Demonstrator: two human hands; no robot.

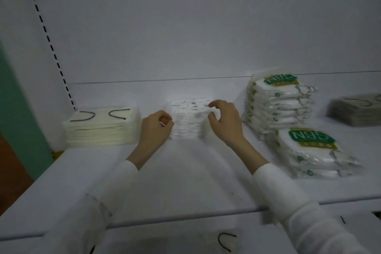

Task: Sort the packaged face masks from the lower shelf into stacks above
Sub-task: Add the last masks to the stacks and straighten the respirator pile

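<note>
squaring the middle stack [186,118] on the upper shelf [185,171] seems the step: push both edges in evenly so packs don't skew. left hand [157,125] curled at its left edge, can't tell if pinching; right hand [224,119] loose at the right edge, holding nothing. count: five stacks, cream stack [101,128] left, middle, tall n95 stack [276,105], short n95 stack [313,154] nearer, grey stack [356,111] far right; one loose pack [224,241] visible below.
</note>
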